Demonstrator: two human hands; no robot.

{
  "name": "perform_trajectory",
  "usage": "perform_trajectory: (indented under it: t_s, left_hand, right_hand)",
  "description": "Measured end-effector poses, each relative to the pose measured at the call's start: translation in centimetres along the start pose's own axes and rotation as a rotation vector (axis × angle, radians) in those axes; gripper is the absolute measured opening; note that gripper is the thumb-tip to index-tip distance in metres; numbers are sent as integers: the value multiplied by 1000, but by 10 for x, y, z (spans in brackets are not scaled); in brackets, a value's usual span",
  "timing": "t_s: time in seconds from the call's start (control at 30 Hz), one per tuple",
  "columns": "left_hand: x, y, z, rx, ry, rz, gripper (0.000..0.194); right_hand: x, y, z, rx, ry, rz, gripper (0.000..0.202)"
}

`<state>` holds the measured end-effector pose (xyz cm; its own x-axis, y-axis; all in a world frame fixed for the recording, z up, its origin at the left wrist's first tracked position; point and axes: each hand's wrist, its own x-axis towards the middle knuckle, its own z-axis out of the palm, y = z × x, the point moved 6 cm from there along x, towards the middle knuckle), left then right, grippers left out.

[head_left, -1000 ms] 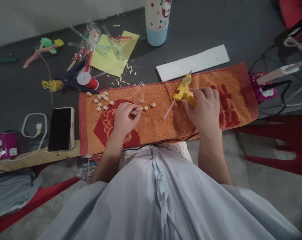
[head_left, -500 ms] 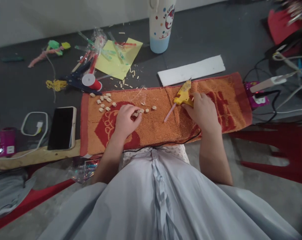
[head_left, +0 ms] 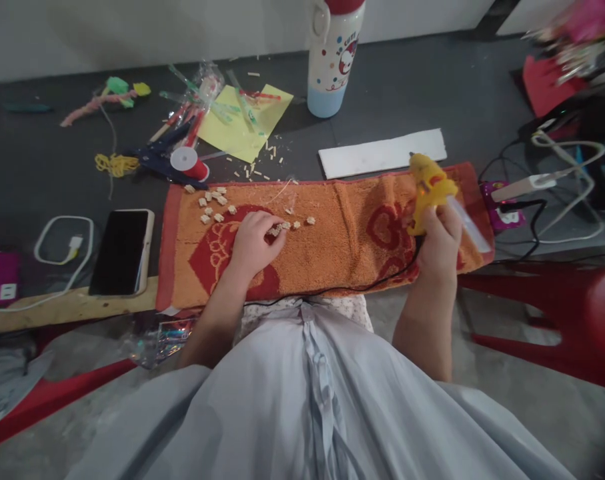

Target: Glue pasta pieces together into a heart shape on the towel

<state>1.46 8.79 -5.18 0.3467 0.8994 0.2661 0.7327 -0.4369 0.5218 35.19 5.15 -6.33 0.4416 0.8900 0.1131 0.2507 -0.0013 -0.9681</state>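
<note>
My right hand (head_left: 439, 233) is closed round the handle of a yellow hot glue gun (head_left: 429, 187), held up over the right part of an orange towel (head_left: 332, 260). The gun's nozzle points up and to the left, and a clear glue stick (head_left: 468, 223) sticks out of its back. My left hand (head_left: 257, 243) rests on the towel, thumb and fingers pinched on a short row of small pale pieces (head_left: 278, 229). Two loose pale pieces (head_left: 311, 221) lie just right of it. A group of similar pieces (head_left: 217, 197) sits at the towel's upper left.
Behind the towel lie a white foam strip (head_left: 382, 153), a yellow paper sheet (head_left: 222, 137) with scraps, and a red thread spool (head_left: 197, 168). A bottle (head_left: 329, 80) stands at the back. The gun's black cord (head_left: 327, 291) runs along the towel's front edge. A phone (head_left: 122, 253) lies left.
My right hand has picked the glue gun up off the towel and moved it right, turning its nozzle up and leftward. The left hand has stayed almost still.
</note>
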Motion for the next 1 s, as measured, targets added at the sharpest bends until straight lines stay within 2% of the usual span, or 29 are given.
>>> perform_trajectory:
  t_s: [0.07, 0.1, 0.3, 0.43, 0.6, 0.67, 0.8, 1.0]
  left_hand:
    - [0, 0, 0, -5, -1, 1, 13]
    - [0, 0, 0, -4, -1, 1, 13]
    - [0, 1, -1, -3, 14, 16, 14]
    - [1, 1, -1, 1, 0, 11, 13]
    - [1, 0, -1, 6, -4, -9, 12]
    - [1, 0, 0, 0, -3, -8, 13]
    - [0, 0, 0, -7, 7, 8, 14]
    - [0, 0, -2, -24, 32, 13, 14]
  right_hand:
    - [0, -2, -8, 115, 81, -10, 35]
    - [-1, -3, -10, 143, 79, -5, 34]
    - [-23, -16, -4, 231, -55, 67, 26]
    - [-48, -17, 17, 265, -154, 217, 26]
    - [-73, -23, 59, 198, -450, 334, 34]
    - [-79, -26, 73, 174, -531, 354, 39]
    - [-85, -28, 94, 207, -606, 412, 47]
    - [-85, -29, 109, 230, -657, 414, 48]
